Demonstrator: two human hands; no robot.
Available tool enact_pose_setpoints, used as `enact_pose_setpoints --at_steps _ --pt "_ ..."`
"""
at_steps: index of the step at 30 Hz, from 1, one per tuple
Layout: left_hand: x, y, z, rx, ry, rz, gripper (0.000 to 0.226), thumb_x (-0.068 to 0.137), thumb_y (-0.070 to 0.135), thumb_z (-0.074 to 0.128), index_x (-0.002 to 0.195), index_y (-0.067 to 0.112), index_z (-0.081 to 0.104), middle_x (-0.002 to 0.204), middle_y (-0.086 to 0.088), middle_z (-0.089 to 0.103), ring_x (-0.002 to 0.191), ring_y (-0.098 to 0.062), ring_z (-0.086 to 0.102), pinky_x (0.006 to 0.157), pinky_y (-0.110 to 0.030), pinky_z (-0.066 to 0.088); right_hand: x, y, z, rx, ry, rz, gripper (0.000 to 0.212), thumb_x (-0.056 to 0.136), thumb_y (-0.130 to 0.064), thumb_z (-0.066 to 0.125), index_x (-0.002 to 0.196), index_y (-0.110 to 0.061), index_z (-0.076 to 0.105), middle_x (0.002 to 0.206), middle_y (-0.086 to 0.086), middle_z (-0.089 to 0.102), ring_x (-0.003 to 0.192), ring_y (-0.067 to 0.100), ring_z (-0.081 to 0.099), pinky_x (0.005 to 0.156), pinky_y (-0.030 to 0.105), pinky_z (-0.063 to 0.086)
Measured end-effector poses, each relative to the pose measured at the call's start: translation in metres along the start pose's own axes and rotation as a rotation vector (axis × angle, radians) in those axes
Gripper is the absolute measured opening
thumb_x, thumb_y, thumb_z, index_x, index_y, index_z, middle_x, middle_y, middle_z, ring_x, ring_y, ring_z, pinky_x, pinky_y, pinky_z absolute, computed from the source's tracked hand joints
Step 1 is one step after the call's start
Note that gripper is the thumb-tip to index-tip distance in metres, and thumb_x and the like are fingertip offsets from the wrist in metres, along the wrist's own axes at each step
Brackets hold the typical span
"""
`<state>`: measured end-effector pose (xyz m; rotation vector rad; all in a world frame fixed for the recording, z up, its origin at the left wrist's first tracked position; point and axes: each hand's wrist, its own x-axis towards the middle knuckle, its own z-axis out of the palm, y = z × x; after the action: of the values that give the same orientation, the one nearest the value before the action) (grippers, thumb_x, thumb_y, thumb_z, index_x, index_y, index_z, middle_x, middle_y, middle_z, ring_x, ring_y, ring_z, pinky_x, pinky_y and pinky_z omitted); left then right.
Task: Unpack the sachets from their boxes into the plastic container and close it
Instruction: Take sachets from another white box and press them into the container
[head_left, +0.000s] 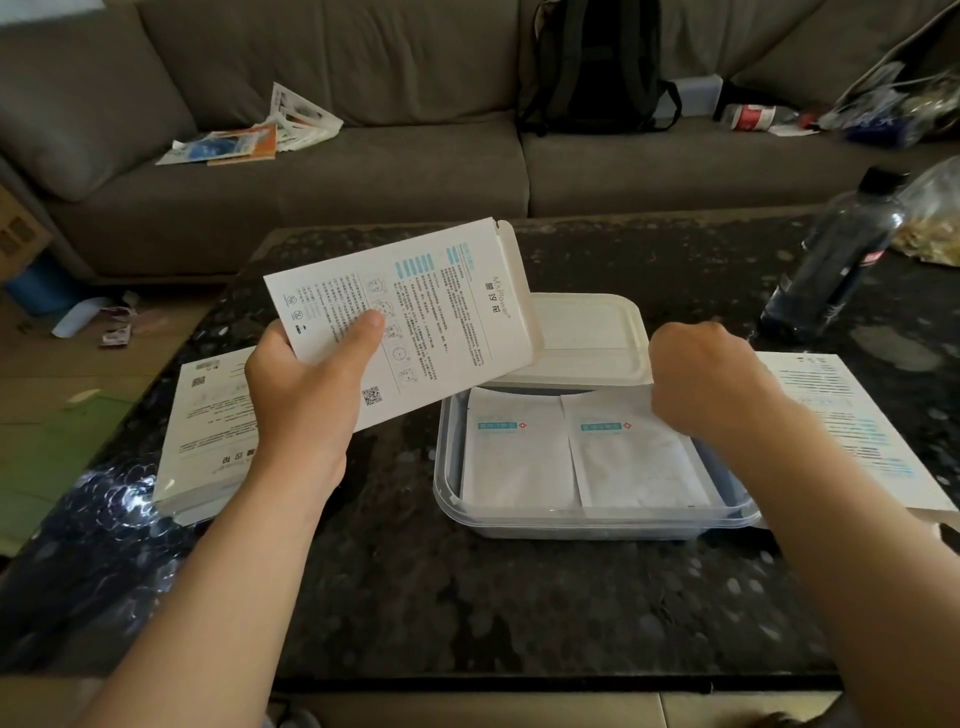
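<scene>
My left hand (306, 395) holds a flat white printed box (415, 317) tilted above the table, its end flap open toward the far right. Below and to the right stands a clear plastic container (592, 519) with two white sachets lying side by side inside, the left sachet (511, 452) and the right sachet (631, 457). The container's white lid (587, 338) rests behind it. My right hand (701, 384) hovers over the container's right side, fingers curled downward; what they touch is hidden.
Another white box (208, 431) lies at the left of the dark table (467, 597), and one more (852, 431) at the right. A dark bottle (836, 260) stands far right. A grey sofa (363, 171) with papers and a backpack sits behind.
</scene>
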<state>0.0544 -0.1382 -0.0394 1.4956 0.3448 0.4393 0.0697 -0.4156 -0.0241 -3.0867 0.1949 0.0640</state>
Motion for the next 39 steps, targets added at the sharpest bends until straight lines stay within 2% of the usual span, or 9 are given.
enact_pose_setpoints --at_steps 7,9,11,13,15,24,33,37,39 --pt "0.0 -0.002 0.001 -0.003 -0.017 -0.002 0.034 0.088 0.027 0.084 0.119 0.024 0.071 0.111 0.012 0.079 0.098 -0.006 0.077 0.077 -0.036 0.066 -0.013 -0.007 -0.002 -0.017 -0.009 -0.037 0.023 0.09 -0.017 0.07 0.111 -0.014 0.059 0.089 0.002 0.061 0.07 0.015 0.057 0.062 0.027 0.046" --pt "0.0 -0.002 0.002 -0.007 -0.018 0.0 0.033 0.089 0.026 0.084 0.118 0.024 0.071 0.109 0.012 0.079 0.097 -0.006 0.077 0.076 -0.035 0.066 -0.013 -0.01 -0.001 -0.028 -0.145 -0.174 0.042 0.088 -0.03 0.075 0.124 -0.02 0.057 0.111 0.0 0.063 0.095 0.018 0.062 0.079 0.029 0.05" --pt "-0.001 -0.002 0.003 -0.011 -0.022 0.002 0.032 0.089 0.025 0.084 0.118 0.024 0.071 0.109 0.012 0.079 0.096 -0.005 0.077 0.075 -0.034 0.065 -0.014 -0.009 0.001 0.017 -0.356 -0.279 0.072 0.08 -0.045 0.079 0.142 -0.032 0.045 0.145 -0.006 0.05 0.13 0.02 0.05 0.106 0.036 0.043" --pt "-0.001 -0.003 0.002 -0.012 -0.022 0.003 0.031 0.089 0.025 0.084 0.118 0.024 0.071 0.108 0.012 0.079 0.096 -0.005 0.077 0.074 -0.033 0.066 -0.016 -0.006 0.001 0.042 -0.506 -0.306 0.094 0.075 -0.057 0.08 0.152 -0.042 0.028 0.159 -0.013 0.033 0.144 0.02 0.037 0.115 0.041 0.035" --pt "0.0 -0.004 0.002 -0.017 -0.026 0.004 0.032 0.089 0.025 0.084 0.118 0.024 0.071 0.108 0.012 0.079 0.097 -0.006 0.077 0.075 -0.033 0.065 -0.016 -0.001 0.006 -0.011 -0.554 -0.319 0.103 0.074 -0.063 0.076 0.155 -0.045 0.015 0.163 -0.014 0.024 0.148 0.022 0.03 0.117 0.044 0.032" --pt "0.001 -0.006 0.002 -0.026 -0.041 0.013 0.03 0.089 0.025 0.084 0.117 0.026 0.072 0.11 0.013 0.079 0.099 -0.006 0.077 0.076 -0.034 0.065 -0.016 0.001 0.015 -0.194 -0.556 -0.303 0.107 0.081 -0.065 0.067 0.159 -0.033 0.002 0.168 -0.004 0.01 0.151 0.027 0.024 0.118 0.043 0.03" --pt "0.001 -0.007 0.002 -0.015 -0.06 0.006 0.028 0.09 0.025 0.083 0.116 0.025 0.072 0.109 0.013 0.079 0.098 -0.005 0.077 0.072 -0.029 0.064 -0.015 0.0 0.019 -0.189 -0.584 -0.288 0.107 0.084 -0.064 0.065 0.159 -0.033 -0.005 0.169 -0.001 0.003 0.152 0.029 0.022 0.118 0.043 0.03" --pt "-0.002 -0.008 0.004 -0.018 -0.088 0.006 0.025 0.09 0.022 0.082 0.113 0.026 0.073 0.105 0.014 0.08 0.096 -0.004 0.077 0.068 -0.025 0.064 -0.018 0.0 0.019 -0.164 -0.578 -0.291 0.105 0.083 -0.065 0.065 0.159 -0.033 -0.001 0.168 -0.001 0.01 0.151 0.029 0.024 0.118 0.044 0.029" --pt "-0.003 -0.007 0.005 -0.022 -0.107 0.012 0.023 0.091 0.021 0.081 0.111 0.027 0.073 0.103 0.015 0.08 0.094 -0.003 0.077 0.066 -0.022 0.062 -0.019 0.001 0.01 -0.088 -0.547 -0.285 0.098 0.08 -0.064 0.07 0.157 -0.033 0.016 0.161 -0.003 0.03 0.143 0.025 0.038 0.114 0.042 0.036"
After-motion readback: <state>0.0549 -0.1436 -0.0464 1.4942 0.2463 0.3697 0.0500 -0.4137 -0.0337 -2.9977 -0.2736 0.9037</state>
